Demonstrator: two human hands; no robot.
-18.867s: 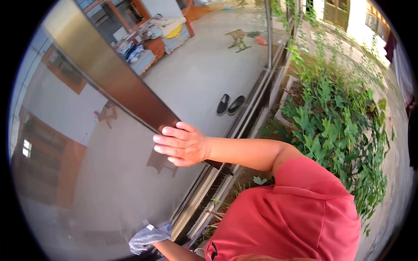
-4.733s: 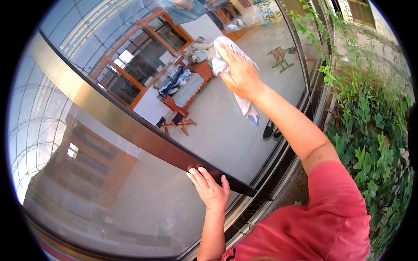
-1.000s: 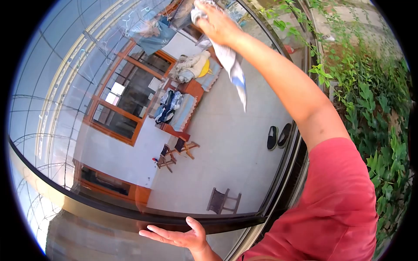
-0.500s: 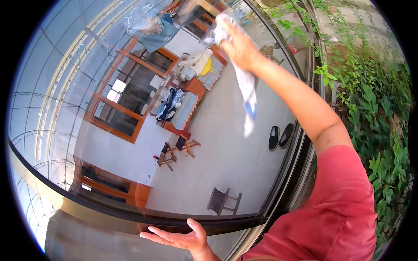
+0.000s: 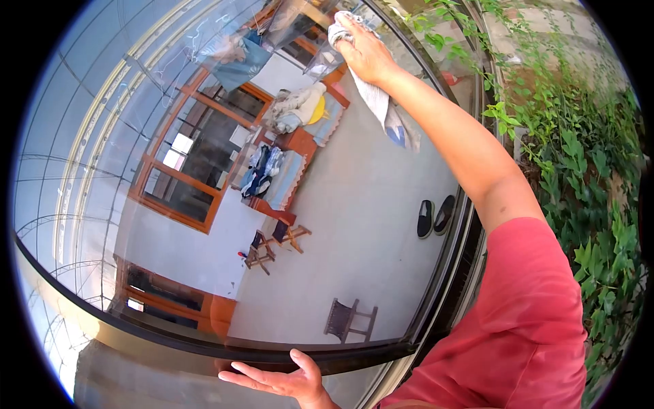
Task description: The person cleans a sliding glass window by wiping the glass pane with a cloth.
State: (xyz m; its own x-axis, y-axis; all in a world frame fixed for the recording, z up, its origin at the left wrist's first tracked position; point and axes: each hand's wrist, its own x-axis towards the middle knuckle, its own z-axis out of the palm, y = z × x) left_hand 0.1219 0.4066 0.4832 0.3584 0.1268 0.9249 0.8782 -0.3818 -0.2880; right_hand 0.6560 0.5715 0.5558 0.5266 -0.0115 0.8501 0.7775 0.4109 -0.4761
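Observation:
My right hand (image 5: 371,58) is closed on a white and blue cloth (image 5: 375,99) and presses it against the upper part of a large glass pane (image 5: 361,177). The cloth's loose end hangs down below the hand. At the bottom, my left hand (image 5: 286,378) has its fingers spread and its thumb up. It lies against the dark and brassy frame (image 5: 259,354) along the pane's lower edge and holds nothing.
Green climbing plants (image 5: 586,177) grow on the right beside the metal track (image 5: 470,266). Through the glass show black shoes (image 5: 426,218), a folding stool (image 5: 340,319), more small stools (image 5: 259,252), clothes on furniture (image 5: 262,170) and orange-framed windows (image 5: 184,170).
The cloth was in my left hand in the oldest frame and is now in my right. Since half a second ago, my right hand has moved slightly up and left; my left has barely moved.

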